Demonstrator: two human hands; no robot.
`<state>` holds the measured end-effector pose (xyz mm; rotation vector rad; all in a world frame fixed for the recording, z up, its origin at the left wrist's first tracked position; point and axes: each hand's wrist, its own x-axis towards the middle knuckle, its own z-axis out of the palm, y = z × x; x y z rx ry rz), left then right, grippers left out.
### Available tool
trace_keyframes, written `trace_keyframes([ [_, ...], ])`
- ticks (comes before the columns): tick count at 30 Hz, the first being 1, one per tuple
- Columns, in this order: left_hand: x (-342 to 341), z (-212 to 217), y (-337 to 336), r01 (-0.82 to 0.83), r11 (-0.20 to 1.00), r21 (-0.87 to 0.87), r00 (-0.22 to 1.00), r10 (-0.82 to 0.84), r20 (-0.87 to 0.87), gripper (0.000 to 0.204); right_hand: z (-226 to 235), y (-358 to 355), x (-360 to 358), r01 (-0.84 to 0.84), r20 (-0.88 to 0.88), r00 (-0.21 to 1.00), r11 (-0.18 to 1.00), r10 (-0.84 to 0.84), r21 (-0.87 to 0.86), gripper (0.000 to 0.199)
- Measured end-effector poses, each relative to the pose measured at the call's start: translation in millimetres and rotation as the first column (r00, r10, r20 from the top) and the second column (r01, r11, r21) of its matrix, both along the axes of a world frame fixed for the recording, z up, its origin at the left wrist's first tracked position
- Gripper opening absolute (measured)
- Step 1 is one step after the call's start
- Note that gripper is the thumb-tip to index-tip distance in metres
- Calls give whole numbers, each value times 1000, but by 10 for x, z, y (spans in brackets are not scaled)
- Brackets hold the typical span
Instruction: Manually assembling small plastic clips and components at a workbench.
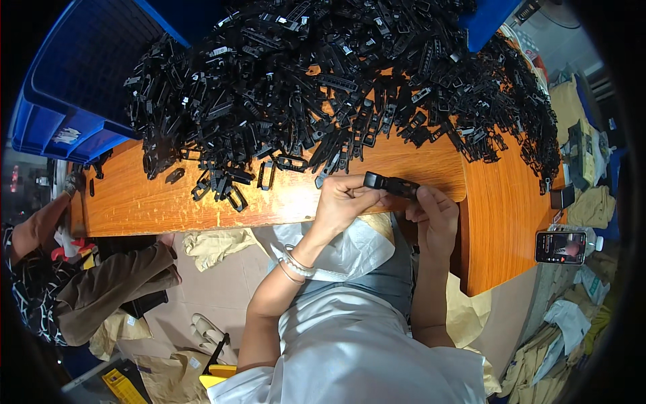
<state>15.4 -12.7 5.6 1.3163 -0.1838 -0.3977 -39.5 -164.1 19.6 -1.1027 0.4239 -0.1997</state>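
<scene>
Between my two hands is a small black plastic clip-like part point(391, 184), held level just above the table's front edge. My left hand point(344, 204) is closed, its fingers pinching the left end of the part. The right end sits between the thumb and fingers of my right hand point(434, 210), also closed. Beyond my hands a large heap of similar black plastic parts point(269, 87) covers much of the wooden table point(282, 202). A few rectangular black frames point(266, 175) lie loose at the heap's near edge.
Blue plastic crates point(81, 131) stand at the far left. To the right, a lit phone point(560, 248) leans beside a clear bottle point(593, 244). Another person's arm point(42, 222) reaches the table's left end. Brown paper bags point(176, 377) lie on the floor.
</scene>
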Motion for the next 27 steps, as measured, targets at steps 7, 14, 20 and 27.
trace_keyframes([
  [7, -44, -100, -4, -48, 991, 122, 997, 39, 74, 11, 50, 63, -1, -26, -45, 999, 979, 17, -202, 10],
  [14, -85, -50, -1, -46, 993, 110, 992, 32, 126, 13, 5, 140, -1, -28, 18, 999, 934, 37, -356, 5],
  [20, -19, 127, 76, 57, 998, -13, 991, -58, -117, 12, -83, 210, -23, -126, 12, 989, 901, 144, -415, 12],
  [27, -55, 143, 147, 98, 989, -113, 991, -107, -79, 10, -48, 295, -13, -131, 122, 973, 900, 198, -417, 17],
])
